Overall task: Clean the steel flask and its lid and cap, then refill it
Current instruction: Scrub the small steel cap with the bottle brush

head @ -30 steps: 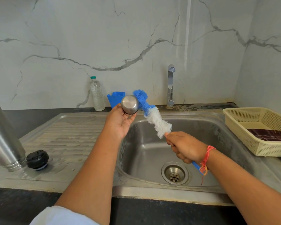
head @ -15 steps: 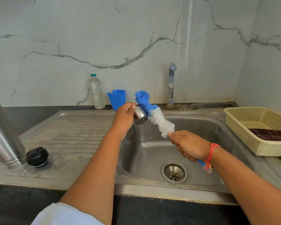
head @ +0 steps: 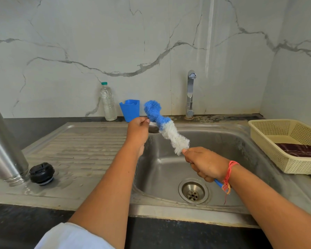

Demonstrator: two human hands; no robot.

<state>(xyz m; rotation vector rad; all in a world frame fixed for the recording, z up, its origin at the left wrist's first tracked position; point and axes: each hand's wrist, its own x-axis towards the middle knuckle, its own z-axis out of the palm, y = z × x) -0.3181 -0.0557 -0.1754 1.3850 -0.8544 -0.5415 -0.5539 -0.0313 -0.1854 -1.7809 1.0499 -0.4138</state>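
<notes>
Both bare forearms reach from the near edge toward the far wall. The left hand (head: 137,131), farther out and higher, curls fingers and thumb round the cap (head: 153,129), back of the hand up. The right hand (head: 206,164), nearer and lower on the right, is fisted round the brush (head: 167,130).

White sleeve (head: 70,237) at the left arm; orange-red thread band (head: 230,172) round the right wrist, loose ends below.

White grey-veined marble walls (head: 79,42), dark countertop (head: 16,227), steel sink (head: 223,141), chrome tap (head: 190,94), cream basket (head: 269,150)
</notes>
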